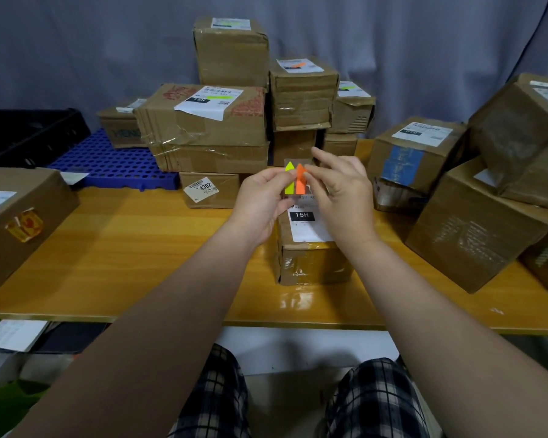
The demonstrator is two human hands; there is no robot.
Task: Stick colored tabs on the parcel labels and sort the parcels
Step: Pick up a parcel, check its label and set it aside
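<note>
A clear tab sheet (295, 181) with a yellow arrow tab and an orange arrow tab is held up above the table. My left hand (261, 207) pinches its left edge. My right hand (339, 191) has thumb and fingers at the sheet's right side, by the orange tab. Directly below the hands stands a small cardboard parcel (310, 260) with a white label (307, 226) marked 15H, partly hidden by my hands.
Stacked parcels (209, 121) with tabbed labels fill the back centre. More boxes (475, 226) crowd the right, one large box (16, 222) sits at the left. A blue perforated tray (114, 165) lies back left. The wooden table's (140, 248) front edge is near my knees.
</note>
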